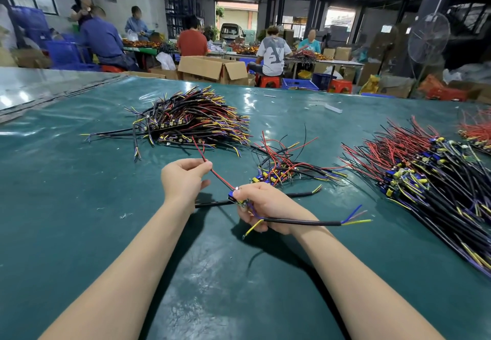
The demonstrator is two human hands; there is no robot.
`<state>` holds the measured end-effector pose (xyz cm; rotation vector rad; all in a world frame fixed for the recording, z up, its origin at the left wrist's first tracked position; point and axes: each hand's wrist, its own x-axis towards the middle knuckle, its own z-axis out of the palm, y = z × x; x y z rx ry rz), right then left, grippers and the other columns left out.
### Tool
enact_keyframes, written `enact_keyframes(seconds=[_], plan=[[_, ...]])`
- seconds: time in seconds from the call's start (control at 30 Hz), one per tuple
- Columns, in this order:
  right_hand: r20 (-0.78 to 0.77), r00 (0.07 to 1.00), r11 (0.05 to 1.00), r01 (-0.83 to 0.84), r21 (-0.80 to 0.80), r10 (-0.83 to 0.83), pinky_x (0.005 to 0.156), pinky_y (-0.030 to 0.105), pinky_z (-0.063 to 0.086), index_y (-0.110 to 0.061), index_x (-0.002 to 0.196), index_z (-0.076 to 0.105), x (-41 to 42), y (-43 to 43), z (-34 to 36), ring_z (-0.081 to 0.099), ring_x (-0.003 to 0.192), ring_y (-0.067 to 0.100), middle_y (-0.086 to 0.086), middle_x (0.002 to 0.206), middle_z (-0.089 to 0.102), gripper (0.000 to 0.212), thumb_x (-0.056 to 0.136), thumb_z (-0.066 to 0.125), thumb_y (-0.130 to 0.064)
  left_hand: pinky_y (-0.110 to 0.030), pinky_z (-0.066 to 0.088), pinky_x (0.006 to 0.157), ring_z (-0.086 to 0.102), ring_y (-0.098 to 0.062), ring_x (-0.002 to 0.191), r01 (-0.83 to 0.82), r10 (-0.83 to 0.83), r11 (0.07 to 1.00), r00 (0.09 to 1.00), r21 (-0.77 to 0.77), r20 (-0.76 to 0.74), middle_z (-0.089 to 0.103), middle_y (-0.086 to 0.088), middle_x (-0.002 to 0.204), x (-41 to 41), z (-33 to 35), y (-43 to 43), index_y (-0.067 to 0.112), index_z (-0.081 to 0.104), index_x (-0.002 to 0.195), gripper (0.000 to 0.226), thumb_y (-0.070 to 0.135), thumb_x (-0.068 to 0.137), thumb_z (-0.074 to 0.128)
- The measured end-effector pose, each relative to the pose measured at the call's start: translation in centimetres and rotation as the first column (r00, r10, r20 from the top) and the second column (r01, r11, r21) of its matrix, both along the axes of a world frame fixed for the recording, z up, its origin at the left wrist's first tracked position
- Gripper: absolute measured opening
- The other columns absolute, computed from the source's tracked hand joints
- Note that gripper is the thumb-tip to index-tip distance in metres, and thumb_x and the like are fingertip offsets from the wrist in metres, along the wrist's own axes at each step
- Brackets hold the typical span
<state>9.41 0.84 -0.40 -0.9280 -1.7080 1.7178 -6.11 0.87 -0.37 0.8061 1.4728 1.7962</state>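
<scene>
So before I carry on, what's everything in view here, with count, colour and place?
table: one, green top, foreground
left heap of wired boards: one, black with red, yellow, purple tips, far left-centre
small heap: one, red and black, centre
big heap: one, red and black, right side
loose cable: one, black, lying on the table, centre
cardboard box: one, brown, open, beyond the table
fan: one, grey, back right
workers: several, seated at benches behind
small board: one, blue and yellow parts, held
wire pair: one, red and black, runs up-left from the board
left hand: pinches the wire pair
right hand: grips the small board
</scene>
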Motion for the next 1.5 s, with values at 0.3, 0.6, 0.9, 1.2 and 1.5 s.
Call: enact_keyframes(seconds=[0.3,0.6,0.9,1.2,1.5], plan=[[0.072,0.997,0.994,0.032,0.103,-0.04,0.029,0.01,0.021,-0.012,0.057,0.044,1.0,0.9,0.1,0.03,0.027,0.01,0.0,0.042,0.043,0.032,0.089,0.049,-0.009,-0.02,0.056,0.058,0.063,-0.011,0.05,0.141,-0.107,0.99,0.836,-0.022,0.538,0.063,0.0,0.049,-1.5,1.4,-0.3,0.005,0.058,0.073,0.017,0.008,0.089,0.058],[0.096,0.995,0.995,0.026,0.1,-0.036,0.029,0.01,0.021,-0.018,0.049,0.05,1.8,1.4,-0.1,0.031,0.025,0.01,0.002,0.041,0.043,0.042,0.089,0.051,-0.007,-0.017,0.054,0.055,0.062,-0.008,0.047,0.082,-0.056,0.996,0.829,-0.021,0.556,0.062,-0.003,0.046,-2.0,1.3,-0.2,0.001,0.056,0.072,0.016,-0.001,0.088,0.058],[0.105,0.994,0.995,0.029,0.099,-0.039,0.029,0.012,0.025,-0.015,0.056,0.051,1.9,1.5,-0.2,0.033,0.025,0.012,0.005,0.043,0.047,0.034,0.089,0.051,-0.009,-0.021,0.056,0.055,0.056,-0.008,0.059,-0.127,0.129,0.992,0.982,-0.018,0.135,0.06,-0.002,0.061,-2.4,0.4,0.0,-0.001,0.064,0.08,0.005,0.002,0.08,0.069],[0.042,0.999,0.998,0.02,-0.059,-0.017,0.03,0.009,0.024,-0.017,0.053,0.054,2.0,1.5,0.0,0.037,0.025,0.011,0.002,0.042,0.047,0.038,0.089,0.047,-0.01,-0.021,0.047,0.063,0.063,-0.024,0.066,-0.298,0.297,0.952,0.854,0.066,-0.426,0.069,-0.01,0.065,-2.5,0.0,-0.3,0.001,0.073,0.081,0.012,0.011,0.082,0.066],[-0.031,0.999,0.996,-0.042,-0.076,0.04,0.027,0.011,0.025,-0.017,0.052,0.052,1.3,1.0,0.0,0.037,0.028,0.011,0.001,0.043,0.048,0.04,0.09,0.045,-0.008,-0.015,0.051,0.043,0.06,-0.01,0.048,-0.065,0.082,0.997,0.813,-0.05,0.577,0.06,-0.001,0.042,-3.3,0.9,0.0,0.003,0.055,0.068,0.018,-0.001,0.085,0.061]])
